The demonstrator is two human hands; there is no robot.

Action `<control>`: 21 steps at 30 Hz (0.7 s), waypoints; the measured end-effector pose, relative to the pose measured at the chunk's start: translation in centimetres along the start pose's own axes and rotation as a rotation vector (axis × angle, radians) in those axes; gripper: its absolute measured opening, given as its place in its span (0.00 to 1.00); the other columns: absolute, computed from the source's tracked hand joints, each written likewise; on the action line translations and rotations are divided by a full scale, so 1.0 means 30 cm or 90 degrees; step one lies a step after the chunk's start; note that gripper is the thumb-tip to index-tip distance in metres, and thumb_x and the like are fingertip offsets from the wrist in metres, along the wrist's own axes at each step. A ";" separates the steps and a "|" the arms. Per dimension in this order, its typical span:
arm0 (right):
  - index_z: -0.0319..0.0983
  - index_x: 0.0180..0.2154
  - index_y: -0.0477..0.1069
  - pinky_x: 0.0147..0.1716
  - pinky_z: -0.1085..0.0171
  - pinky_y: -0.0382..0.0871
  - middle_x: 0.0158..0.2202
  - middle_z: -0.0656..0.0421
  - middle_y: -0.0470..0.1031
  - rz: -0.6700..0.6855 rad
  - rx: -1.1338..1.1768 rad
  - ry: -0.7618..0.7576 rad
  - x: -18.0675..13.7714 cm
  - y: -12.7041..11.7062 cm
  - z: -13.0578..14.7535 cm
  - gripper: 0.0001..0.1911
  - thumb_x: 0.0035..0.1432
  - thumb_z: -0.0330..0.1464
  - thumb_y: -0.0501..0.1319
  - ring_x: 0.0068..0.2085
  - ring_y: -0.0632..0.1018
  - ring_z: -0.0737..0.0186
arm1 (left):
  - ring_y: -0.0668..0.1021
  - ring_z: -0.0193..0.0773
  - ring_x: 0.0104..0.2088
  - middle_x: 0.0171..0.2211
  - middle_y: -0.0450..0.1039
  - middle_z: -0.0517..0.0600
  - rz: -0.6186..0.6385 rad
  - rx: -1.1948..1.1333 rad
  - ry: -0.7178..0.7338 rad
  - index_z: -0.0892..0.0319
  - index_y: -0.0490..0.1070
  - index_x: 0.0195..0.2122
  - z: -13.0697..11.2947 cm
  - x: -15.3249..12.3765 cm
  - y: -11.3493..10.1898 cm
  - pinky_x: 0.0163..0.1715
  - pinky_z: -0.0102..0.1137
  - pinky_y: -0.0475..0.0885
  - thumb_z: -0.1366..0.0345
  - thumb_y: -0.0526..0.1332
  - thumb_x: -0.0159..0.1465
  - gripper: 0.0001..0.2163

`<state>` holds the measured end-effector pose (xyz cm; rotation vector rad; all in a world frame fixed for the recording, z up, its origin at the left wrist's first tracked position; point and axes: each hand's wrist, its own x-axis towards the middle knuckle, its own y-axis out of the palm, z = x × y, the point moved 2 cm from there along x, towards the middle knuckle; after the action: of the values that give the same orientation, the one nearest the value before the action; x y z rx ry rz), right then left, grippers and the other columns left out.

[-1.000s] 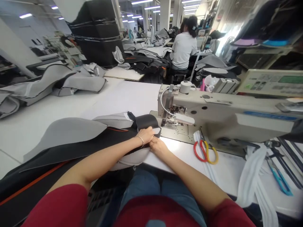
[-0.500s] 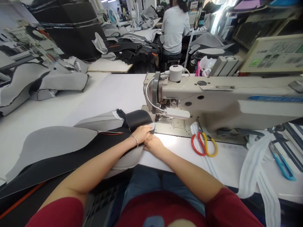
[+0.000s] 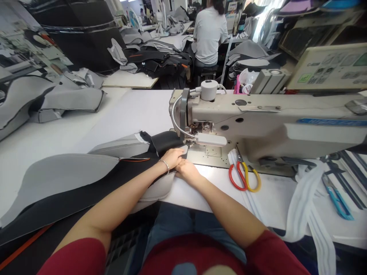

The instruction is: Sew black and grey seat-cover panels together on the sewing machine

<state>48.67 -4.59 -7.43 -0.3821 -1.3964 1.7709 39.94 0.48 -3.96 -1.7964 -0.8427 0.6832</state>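
Fingers (image 3: 178,152) of left hand (image 3: 171,158) and right hand (image 3: 187,172) seemingly grip the black fabric (image 3: 114,177), tips hidden; keep its edge even

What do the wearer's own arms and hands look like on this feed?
Both hands are bare of gloves. The left hand has a thin, pale, silvery bracelet at the wrist; none shows on the right hand. The left sleeve and right sleeve are dark red and short, leaving the forearms uncovered.

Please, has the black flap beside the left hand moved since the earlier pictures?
Yes. The black flap has shifted to the right, closer to the sewing machine.
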 end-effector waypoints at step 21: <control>0.34 0.25 0.70 0.38 0.64 0.63 0.29 0.54 0.72 -0.031 0.016 0.036 -0.005 -0.025 -0.035 0.05 0.48 0.28 0.57 0.35 0.70 0.60 | 0.71 0.34 0.46 0.46 0.69 0.51 -0.011 0.025 -0.016 0.64 0.70 0.42 -0.038 0.044 -0.006 0.51 0.25 0.62 0.73 0.49 0.55 0.16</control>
<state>49.78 -3.98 -7.15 -0.3796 -1.3314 1.7235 41.55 0.95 -3.49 -1.7462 -0.8554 0.7083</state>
